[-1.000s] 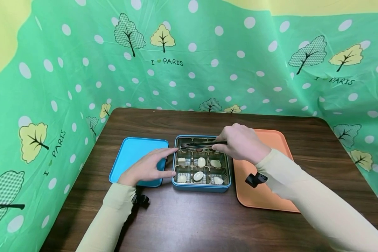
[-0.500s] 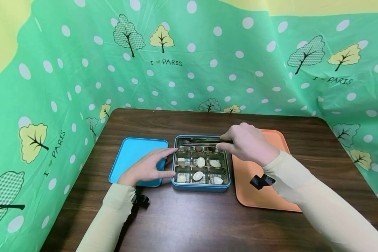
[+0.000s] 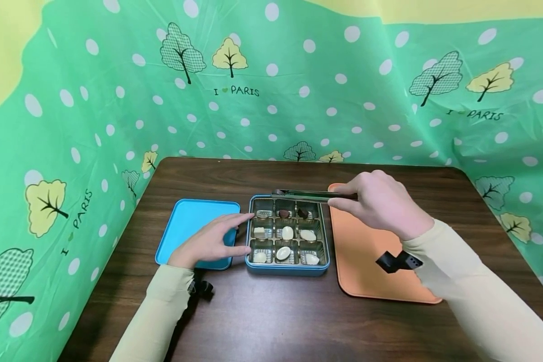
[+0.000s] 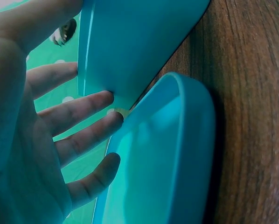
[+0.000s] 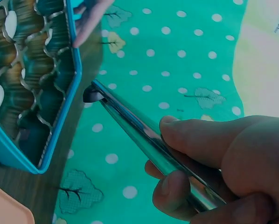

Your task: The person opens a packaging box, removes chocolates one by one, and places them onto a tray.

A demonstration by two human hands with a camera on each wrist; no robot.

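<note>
My right hand [image 3: 382, 203] holds metal tongs [image 3: 307, 192] over the back edge of a blue box [image 3: 287, 270]. A small dark brown piece [image 5: 91, 94] sits at the tongs' tips in the right wrist view. The box is divided into compartments. Dark pieces lie in the back middle and back right ones, while the back left one shows its bare bottom. White pieces, such as an oval one [image 3: 283, 253], fill the middle and front rows. With fingers spread, my left hand [image 3: 210, 239] touches the box's left side with thumb and fingertips.
Left of the box, a light blue lid [image 3: 185, 216] lies on the brown wooden table [image 3: 271, 322], partly under my left hand. An orange tray [image 3: 366, 266] lies close on the right, below my right forearm. A green dotted cloth [image 3: 271, 120] hangs behind the table.
My right hand has moved right and slightly back, raising the tongs from the back row to above the rear rim with the dark piece. The left hand stays at the box.
</note>
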